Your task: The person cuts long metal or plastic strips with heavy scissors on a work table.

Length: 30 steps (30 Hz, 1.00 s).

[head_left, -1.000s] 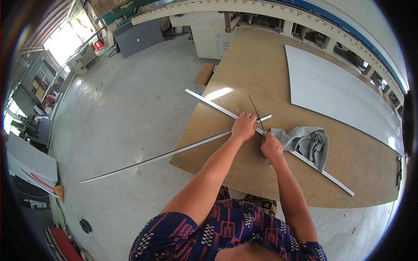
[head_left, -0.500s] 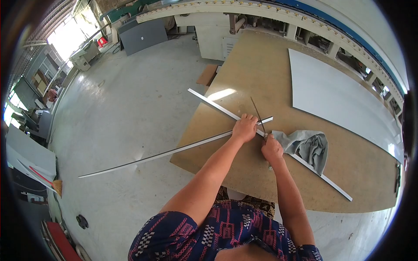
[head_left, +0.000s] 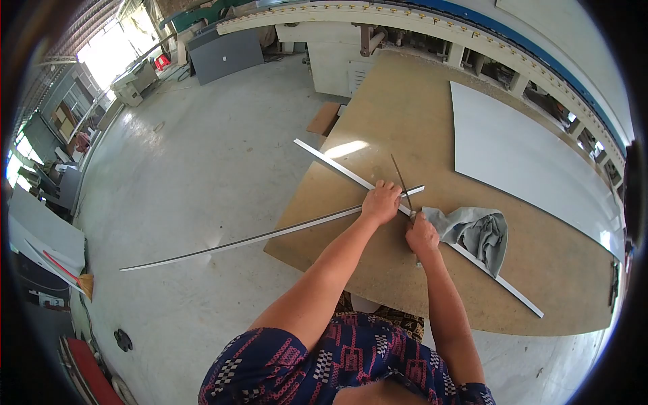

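Note:
Two long pale strips cross on the brown tabletop [head_left: 337,250]. My left hand [head_left: 383,202] is closed around the dark-edged strip [head_left: 283,231] near its right end, where it lies over the white strip [head_left: 331,162]. The dark-edged strip's other end reaches far out over the floor at the left. A thin dark saw-like blade [head_left: 398,170] stands up at a slant just right of my left hand. Its handle is in my right hand [head_left: 422,233], fingers wrapped round it. Beside that hand a crumpled grey cloth [head_left: 482,233] covers part of the white strip.
A large white panel [head_left: 526,155] lies on the table's right side. Behind the table runs a long machine frame [head_left: 324,13]. A brown cardboard piece [head_left: 324,118] is by the table's left edge. Dark boards [head_left: 226,55] lean at the back; a broom [head_left: 86,285] is at far left.
The view has shifted slightly. Both hands keep their hold, with the blade and strips in nearly the same places.

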Motion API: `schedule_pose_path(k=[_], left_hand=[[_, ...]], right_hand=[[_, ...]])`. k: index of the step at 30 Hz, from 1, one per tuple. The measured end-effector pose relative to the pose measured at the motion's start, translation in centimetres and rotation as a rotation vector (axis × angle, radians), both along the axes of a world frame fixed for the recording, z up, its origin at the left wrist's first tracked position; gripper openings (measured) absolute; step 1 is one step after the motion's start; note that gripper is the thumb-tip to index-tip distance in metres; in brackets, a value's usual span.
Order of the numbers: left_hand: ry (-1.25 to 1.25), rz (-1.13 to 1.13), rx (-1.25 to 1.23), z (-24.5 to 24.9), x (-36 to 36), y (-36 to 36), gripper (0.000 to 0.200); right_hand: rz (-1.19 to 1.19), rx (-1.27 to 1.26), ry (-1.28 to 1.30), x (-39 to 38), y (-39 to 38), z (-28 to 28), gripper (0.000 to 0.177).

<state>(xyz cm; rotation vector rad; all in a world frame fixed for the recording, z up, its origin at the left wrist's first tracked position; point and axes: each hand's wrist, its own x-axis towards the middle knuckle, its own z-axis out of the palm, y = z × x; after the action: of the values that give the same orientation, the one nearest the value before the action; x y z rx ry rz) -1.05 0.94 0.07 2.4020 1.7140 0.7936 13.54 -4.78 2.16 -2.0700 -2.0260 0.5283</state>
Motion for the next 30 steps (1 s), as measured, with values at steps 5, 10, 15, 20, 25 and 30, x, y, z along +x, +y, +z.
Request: schedule_pose_path(k=[5, 10, 15, 20, 25, 30], left_hand=[[-0.006, 0.001, 0.013, -0.17, 0.00, 0.06, 0.014], [-0.017, 0.003, 0.025, -0.34, -0.01, 0.07, 0.013], [-0.032, 0.007, 0.020, -0.22, 0.00, 0.03, 0.012], [-0.038, 0.007, 0.017, -0.07, -0.05, -0.09, 0.012], [-0.015, 0.022, 0.014, -0.23, 0.02, -0.08, 0.012], [-0.008, 0.021, 0.019, -0.19, 0.00, -0.06, 0.012]], right_hand=[[-0.010, -0.013, 0.005, -0.03, 0.00, 0.13, 0.030], [-0.020, -0.025, 0.002, -0.03, 0.01, 0.12, 0.030], [-0.016, -0.023, 0.004, 0.01, 0.05, 0.10, 0.031], [-0.018, -0.020, 0.018, -0.03, -0.07, 0.34, 0.032], [-0.009, -0.016, 0.013, 0.07, -0.02, 0.08, 0.030], [-0.013, -0.039, 0.008, -0.09, -0.07, 0.57, 0.030]])
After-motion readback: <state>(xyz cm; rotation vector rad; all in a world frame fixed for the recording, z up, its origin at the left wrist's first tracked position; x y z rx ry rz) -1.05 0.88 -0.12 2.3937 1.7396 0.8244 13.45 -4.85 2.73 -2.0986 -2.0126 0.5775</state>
